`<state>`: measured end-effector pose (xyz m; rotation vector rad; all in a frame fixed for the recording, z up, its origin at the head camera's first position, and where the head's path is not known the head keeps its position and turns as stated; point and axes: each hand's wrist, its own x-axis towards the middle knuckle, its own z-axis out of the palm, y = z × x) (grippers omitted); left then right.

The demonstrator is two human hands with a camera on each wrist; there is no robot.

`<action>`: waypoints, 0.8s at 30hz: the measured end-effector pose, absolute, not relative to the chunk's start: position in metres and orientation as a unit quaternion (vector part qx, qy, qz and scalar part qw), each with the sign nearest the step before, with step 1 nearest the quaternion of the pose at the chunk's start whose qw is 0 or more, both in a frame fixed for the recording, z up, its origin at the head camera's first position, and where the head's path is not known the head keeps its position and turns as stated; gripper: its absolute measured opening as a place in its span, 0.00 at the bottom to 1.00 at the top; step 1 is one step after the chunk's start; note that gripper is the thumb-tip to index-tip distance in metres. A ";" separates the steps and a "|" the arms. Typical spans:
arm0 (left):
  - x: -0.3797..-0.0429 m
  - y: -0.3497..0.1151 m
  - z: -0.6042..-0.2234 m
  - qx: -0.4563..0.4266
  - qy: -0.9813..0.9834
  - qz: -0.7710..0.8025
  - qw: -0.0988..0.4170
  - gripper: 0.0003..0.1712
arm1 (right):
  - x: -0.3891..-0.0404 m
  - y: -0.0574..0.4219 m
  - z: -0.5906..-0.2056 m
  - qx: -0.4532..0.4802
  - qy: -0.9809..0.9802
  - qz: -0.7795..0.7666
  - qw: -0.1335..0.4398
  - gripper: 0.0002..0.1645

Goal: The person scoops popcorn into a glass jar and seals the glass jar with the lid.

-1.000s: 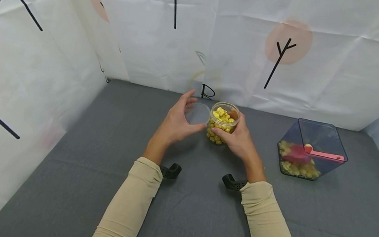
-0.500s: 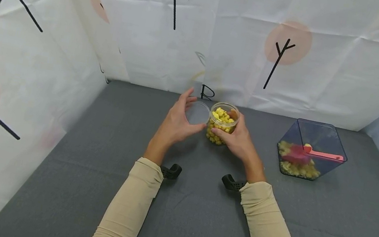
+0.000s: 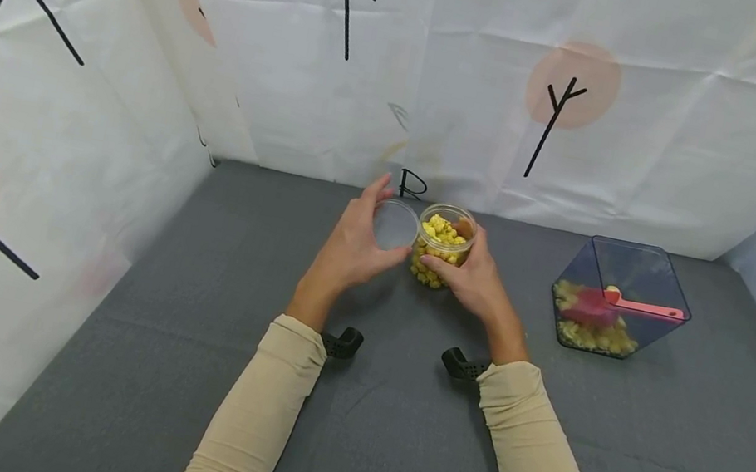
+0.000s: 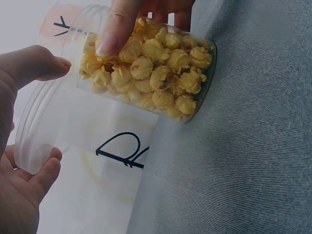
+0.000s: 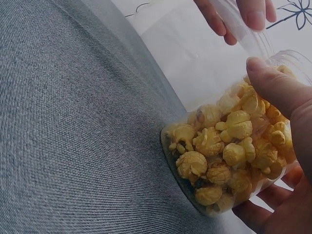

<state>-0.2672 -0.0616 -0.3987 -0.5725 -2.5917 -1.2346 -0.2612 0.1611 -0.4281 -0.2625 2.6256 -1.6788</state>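
A clear round jar [image 3: 430,266] filled with yellow popcorn [image 5: 234,151] stands uncovered on the grey cloth. My right hand [image 3: 472,282] grips it from the right, thumb across its front and fingers round the far side. Just left of the rim, my left hand [image 3: 355,245] holds a clear round lid [image 3: 395,226] by its edge, between thumb and fingers. The lid [image 4: 36,129] is tilted up beside the jar's mouth in the left wrist view. Part of the lid's edge is hidden behind the left fingers.
At the right stands a bluish transparent square container [image 3: 645,270] with popcorn low inside. A pink scoop [image 3: 649,309] lies in it, its handle reaching the rim. A printed white cloth wall [image 3: 472,134] rises behind the table.
The left fingers have shifted very slightly around the lid. Both hands keep their hold, and the jar stays in place.
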 end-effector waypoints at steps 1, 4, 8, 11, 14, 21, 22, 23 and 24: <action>-0.267 -0.061 -0.399 -0.195 -0.881 -0.416 0.111 0.61 | -0.261 0.161 -0.428 -0.084 0.840 -0.536 0.006 0.57; -0.266 -0.061 -0.398 -0.198 -0.880 -0.413 0.123 0.61 | -0.261 0.162 -0.429 -0.085 0.841 -0.535 0.006 0.57; -0.266 -0.062 -0.398 -0.212 -0.869 -0.421 0.149 0.61 | -0.262 0.161 -0.430 -0.087 0.839 -0.537 0.005 0.56; -0.267 -0.062 -0.398 -0.228 -0.855 -0.433 0.173 0.62 | -0.263 0.161 -0.431 -0.089 0.838 -0.539 0.003 0.56; -0.269 -0.061 -0.398 -0.235 -0.843 -0.442 0.198 0.63 | -0.263 0.161 -0.431 -0.088 0.837 -0.540 0.001 0.55; -0.273 -0.047 -0.391 -0.244 -0.807 -0.502 0.193 0.64 | -0.263 0.161 -0.431 -0.088 0.837 -0.540 0.003 0.56; -0.274 -0.044 -0.390 -0.248 -0.802 -0.510 0.190 0.64 | -0.263 0.162 -0.432 -0.087 0.836 -0.542 0.005 0.56; -0.275 -0.041 -0.389 -0.250 -0.798 -0.515 0.188 0.64 | -0.262 0.162 -0.432 -0.086 0.836 -0.543 0.007 0.56; -0.276 -0.039 -0.389 -0.253 -0.794 -0.521 0.186 0.64 | -0.262 0.162 -0.432 -0.085 0.835 -0.543 0.010 0.57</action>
